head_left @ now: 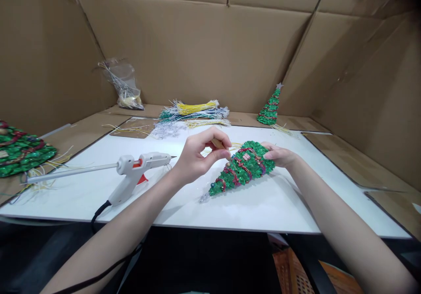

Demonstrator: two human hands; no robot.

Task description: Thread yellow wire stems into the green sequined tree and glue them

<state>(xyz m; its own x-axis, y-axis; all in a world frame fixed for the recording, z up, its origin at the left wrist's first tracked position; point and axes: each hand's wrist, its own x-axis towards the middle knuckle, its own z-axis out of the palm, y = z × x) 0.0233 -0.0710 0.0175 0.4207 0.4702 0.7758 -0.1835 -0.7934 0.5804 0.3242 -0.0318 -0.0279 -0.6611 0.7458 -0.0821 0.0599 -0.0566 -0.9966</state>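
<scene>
A green glittery decorative Christmas tree (245, 164) lies tilted over the white board, its silvery tip pointing toward the lower left. Red garland and small ornaments wrap around it. My right hand (279, 154) grips the tree near its wide base. My left hand (207, 153) is closed in a pinch on a short tan stick (217, 143), whose lower end is at the tree's upper side. Whether the stick touches the tree I cannot tell. To the left of my left hand, a white hot glue gun (131, 171) with a glue stick in its back rests on the board.
Bundles of yellow, green and white wire stems (195, 109) lie at the back, beside clear silvery pieces (168, 130). A plastic bag (126, 85) stands back left. Another small tree (270, 107) is back right, and a larger tree (23, 149) at the left edge. Cardboard walls (197, 44) enclose the table.
</scene>
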